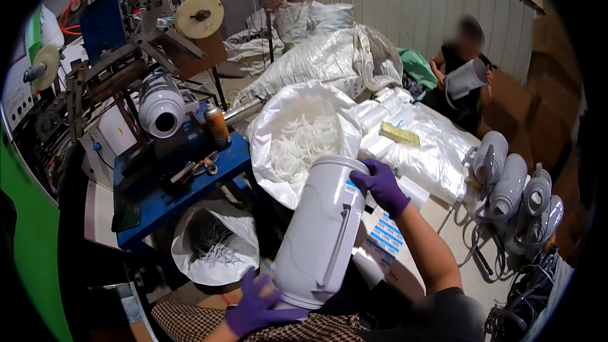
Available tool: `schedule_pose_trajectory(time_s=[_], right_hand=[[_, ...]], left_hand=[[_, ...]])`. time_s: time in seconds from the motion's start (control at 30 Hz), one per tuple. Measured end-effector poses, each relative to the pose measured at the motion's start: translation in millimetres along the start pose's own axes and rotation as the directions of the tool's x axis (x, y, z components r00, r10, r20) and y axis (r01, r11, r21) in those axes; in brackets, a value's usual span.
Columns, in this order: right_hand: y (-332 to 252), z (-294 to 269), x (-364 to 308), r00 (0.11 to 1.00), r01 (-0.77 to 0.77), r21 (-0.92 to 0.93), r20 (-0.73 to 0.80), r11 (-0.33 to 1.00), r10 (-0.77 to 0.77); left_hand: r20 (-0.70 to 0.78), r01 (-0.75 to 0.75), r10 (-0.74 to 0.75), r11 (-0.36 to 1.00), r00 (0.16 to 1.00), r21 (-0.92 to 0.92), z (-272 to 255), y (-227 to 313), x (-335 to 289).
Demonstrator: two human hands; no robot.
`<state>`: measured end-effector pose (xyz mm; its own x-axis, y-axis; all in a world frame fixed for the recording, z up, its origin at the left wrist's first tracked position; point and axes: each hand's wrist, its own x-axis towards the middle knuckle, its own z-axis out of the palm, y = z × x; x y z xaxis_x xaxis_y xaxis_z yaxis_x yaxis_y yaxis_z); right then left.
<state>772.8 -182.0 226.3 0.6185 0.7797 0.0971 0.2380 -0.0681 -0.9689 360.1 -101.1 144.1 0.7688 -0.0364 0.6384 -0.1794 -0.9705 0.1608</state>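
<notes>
Tilted across my lap is a large light grey plastic cylindrical housing (pixel 316 234), with a ringed rim at its upper end and a long raised ridge down its side. A small blue and white sticker (pixel 350 187) sits near that rim. My right hand (pixel 385 189), in a purple glove, grips the upper end beside the sticker. At the lower end my left hand (pixel 261 307), also gloved in purple, cradles the base with its fingers spread around it; some of them are blurred. Beside the housing lies a sheet of blue and white stickers (pixel 384 239).
A white sack of clear plastic rings (pixel 304 145) stands ahead. To the left, a blue bench (pixel 221 163) carries a spray can (pixel 217 125) and a machine holding another grey housing (pixel 163 106). Several grey housings (pixel 508 187) with cords lie right. Another person (pixel 465 76) holds a similar part.
</notes>
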Motion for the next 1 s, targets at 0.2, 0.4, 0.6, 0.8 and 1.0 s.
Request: schedule_pose_trajectory(time_s=[0.2,0.4,0.6,0.8,1.0], right_hand=[[-7.9,83.0,-14.3,0.998,0.000,0.138,0.064,0.990,-0.009],[-108.2,217.3,13.8,0.718,0.630,-0.009,0.386,0.776,-0.579],[-156.4,354.9,138.2,0.722,0.647,-0.698,0.429,0.308,-0.543],[-116.3,331.8,77.9,0.305,0.850,-0.479,0.104,0.221,-0.947],[-34.2,127.8,-115.5,0.225,0.946,-0.269,0.151,0.179,-0.963]], left_hand=[[-0.085,0.395,-0.771,0.414,0.631,-0.820,-28.1,10.0,-65.2],[-0.194,0.134,-0.980,0.198,0.042,-0.971,-44.9,43.9,-150.8],[-0.493,0.714,-0.870,0.358,0.020,-0.602,-89.6,62.2,-132.8],[-0.716,0.941,-0.614,0.265,0.332,0.209,-112.1,40.1,-154.5],[-0.695,0.496,-0.712,0.640,0.097,-0.586,-137.6,-40.7,-128.7]])
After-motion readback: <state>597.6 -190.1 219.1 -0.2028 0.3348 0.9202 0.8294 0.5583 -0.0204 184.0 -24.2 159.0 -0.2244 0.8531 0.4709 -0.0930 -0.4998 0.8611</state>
